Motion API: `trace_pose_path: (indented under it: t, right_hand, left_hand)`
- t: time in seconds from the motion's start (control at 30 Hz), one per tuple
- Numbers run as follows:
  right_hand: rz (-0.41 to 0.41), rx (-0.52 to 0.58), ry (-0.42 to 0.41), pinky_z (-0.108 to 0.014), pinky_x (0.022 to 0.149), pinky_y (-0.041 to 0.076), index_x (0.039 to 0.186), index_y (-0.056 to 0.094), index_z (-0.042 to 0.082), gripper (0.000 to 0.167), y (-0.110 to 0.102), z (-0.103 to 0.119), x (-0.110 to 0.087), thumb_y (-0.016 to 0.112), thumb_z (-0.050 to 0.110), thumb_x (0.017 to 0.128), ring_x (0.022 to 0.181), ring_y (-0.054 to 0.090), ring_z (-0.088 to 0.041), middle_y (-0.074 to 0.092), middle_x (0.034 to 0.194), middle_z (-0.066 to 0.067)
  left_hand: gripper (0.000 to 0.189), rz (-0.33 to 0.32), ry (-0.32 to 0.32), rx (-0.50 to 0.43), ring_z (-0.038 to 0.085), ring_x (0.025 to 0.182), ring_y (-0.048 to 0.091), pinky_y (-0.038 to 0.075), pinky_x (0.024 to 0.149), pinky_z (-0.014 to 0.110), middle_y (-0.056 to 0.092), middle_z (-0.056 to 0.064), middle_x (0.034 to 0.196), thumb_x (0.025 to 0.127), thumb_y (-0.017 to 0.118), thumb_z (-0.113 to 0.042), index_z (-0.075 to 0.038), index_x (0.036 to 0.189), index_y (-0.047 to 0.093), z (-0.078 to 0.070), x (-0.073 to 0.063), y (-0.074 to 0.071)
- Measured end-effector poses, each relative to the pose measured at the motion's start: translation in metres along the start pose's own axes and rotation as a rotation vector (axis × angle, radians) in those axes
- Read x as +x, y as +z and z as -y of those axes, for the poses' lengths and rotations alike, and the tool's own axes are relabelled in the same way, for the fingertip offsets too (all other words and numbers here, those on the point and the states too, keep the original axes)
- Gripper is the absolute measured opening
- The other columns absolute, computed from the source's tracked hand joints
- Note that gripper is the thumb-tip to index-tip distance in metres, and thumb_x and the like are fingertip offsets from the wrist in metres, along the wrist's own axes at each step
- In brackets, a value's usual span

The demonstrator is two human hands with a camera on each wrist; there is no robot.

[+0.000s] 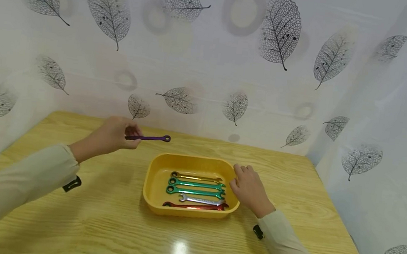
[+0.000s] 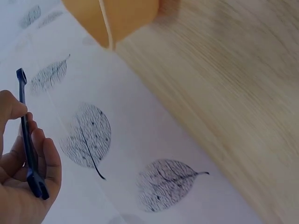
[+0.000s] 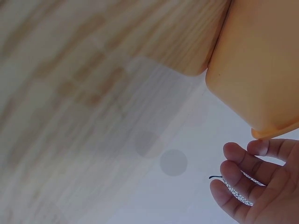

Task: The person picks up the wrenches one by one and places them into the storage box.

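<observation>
My left hand (image 1: 117, 134) pinches a purple combination wrench (image 1: 153, 138) between thumb and fingers, up to the left of the yellow tray (image 1: 188, 213). In the left wrist view the same wrench (image 2: 28, 135) looks dark blue and crosses the fingers, its open end toward the palm. My right hand (image 1: 251, 189) is at the tray's right rim, its fingers loosely bent in the right wrist view and the fingertips (image 3: 232, 150) right by the rim. Inside the tray lie a gold wrench (image 1: 197, 178), two green wrenches (image 1: 196, 192), a silver wrench (image 1: 200, 200) and a red wrench (image 1: 194, 206), roughly parallel.
The tray stands on a wood-grain table (image 1: 102, 224). Behind and beside the table hangs a pale curtain (image 1: 203, 64) with a leaf print. A black clip-like piece shows under each sleeve.
</observation>
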State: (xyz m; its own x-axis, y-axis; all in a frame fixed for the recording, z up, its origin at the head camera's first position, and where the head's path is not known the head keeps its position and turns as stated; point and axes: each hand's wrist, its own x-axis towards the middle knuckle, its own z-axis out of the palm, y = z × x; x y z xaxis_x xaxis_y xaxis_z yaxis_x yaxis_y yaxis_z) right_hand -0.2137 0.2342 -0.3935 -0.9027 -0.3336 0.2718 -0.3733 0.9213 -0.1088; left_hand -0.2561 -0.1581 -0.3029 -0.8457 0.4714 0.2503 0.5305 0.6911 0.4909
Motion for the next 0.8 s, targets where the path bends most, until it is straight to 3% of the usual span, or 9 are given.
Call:
trace_pose_path:
  t: [0.37, 0.8]
  right_hand:
    - [-0.012, -0.007, -0.009, -0.028, 0.059, 0.024, 0.08, 0.042, 0.009, 0.012, 0.0, -0.001, 0.0, 0.052, 0.009, 0.085, 0.061, 0.028, -0.018, 0.033, 0.062, -0.001]
    - [-0.019, -0.007, -0.014, -0.027, 0.059, 0.023, 0.078, 0.04, 0.009, 0.013, -0.001, 0.0, -0.001, 0.052, 0.008, 0.085, 0.06, 0.027, -0.017, 0.032, 0.062, -0.001]
  left_hand:
    - [0.01, 0.04, 0.091, -0.031, 0.01, 0.067, 0.059, 0.053, 0.065, 0.024, 0.067, 0.003, 0.078, 0.076, 0.072, -0.007, -0.006, 0.084, 0.067, -0.032, 0.026, 0.027]
    - [0.012, 0.115, 0.113, -0.092, 0.011, 0.068, 0.057, 0.052, 0.066, 0.022, 0.067, 0.003, 0.08, 0.074, 0.072, -0.005, -0.006, 0.084, 0.067, -0.058, 0.042, 0.043]
